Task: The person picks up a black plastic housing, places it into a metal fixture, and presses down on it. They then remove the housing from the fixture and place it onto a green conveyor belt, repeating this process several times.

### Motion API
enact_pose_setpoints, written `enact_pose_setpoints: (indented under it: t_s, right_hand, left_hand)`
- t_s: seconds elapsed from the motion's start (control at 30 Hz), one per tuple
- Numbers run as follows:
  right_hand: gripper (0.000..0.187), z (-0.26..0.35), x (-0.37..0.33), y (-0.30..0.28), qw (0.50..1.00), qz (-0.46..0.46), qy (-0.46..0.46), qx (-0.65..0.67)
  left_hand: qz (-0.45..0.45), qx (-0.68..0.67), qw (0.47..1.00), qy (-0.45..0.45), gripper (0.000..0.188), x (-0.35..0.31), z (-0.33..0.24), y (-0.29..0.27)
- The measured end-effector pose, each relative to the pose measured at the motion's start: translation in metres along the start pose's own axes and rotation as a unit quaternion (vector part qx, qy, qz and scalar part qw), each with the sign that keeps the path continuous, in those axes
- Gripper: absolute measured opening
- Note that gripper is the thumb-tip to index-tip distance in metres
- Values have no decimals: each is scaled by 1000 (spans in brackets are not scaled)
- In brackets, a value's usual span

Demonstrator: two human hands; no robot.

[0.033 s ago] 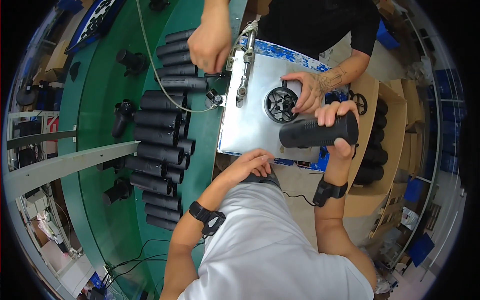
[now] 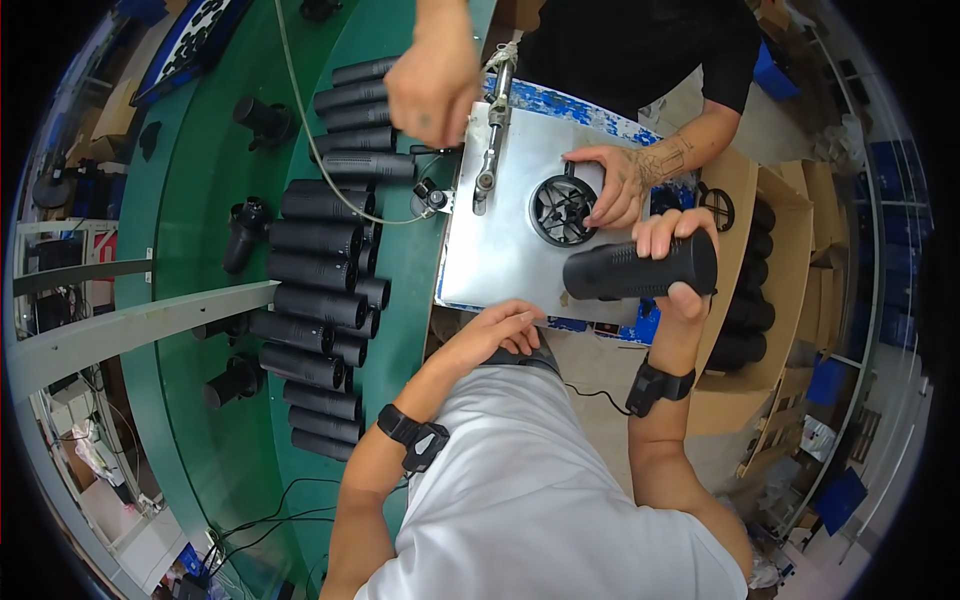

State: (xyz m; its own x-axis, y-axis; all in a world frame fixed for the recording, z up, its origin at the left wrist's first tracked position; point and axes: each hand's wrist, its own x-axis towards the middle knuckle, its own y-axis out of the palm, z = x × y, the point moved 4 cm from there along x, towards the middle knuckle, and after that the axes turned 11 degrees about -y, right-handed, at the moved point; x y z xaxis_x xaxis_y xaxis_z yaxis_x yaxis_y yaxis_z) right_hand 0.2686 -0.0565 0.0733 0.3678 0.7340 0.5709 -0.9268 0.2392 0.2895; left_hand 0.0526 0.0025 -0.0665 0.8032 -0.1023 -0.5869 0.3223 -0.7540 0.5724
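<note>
- Fingers of the right hand are curled tight around a black tube, with the thumb underneath; the tube lies sideways, hanging just past the near right corner of the metal plate.
- Left hand rests at the plate's near edge, fingers loosely bent and holding nothing; whether the fingertips touch the plate itself is unclear.
- Both wrists wear a black band.
- On the plate, right of its middle, sits a round black fan part.
- Across the plate stands another person in a black shirt. 1 of that person's hands touches the fan part's far side; the other hovers closed above the plate's far left corner, beside an upright metal clamp.
- Left of the plate, on a green belt, many more black tubes lie sideways in a rough stack running away from the person.
- Thin pale cable curves over the tubes toward the plate's left edge.
- Right of the plate stands a cardboard box with dark tubes upright inside along its near wall.
</note>
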Motion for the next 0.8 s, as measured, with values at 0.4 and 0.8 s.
enact_pose_setpoints:
  t_s: [0.4, 0.8]
  right_hand:
    - [45, -13, -61, -8, 968, -91, 71, -221]
    - [45, -11, -65, 2, 957, -88, 55, -271]
  left_hand:
    - [-96, 30, 992, 81, 29, -23, -22, -24]
    - [-152, 12, 982, 113, 23, -13, -20, -36]
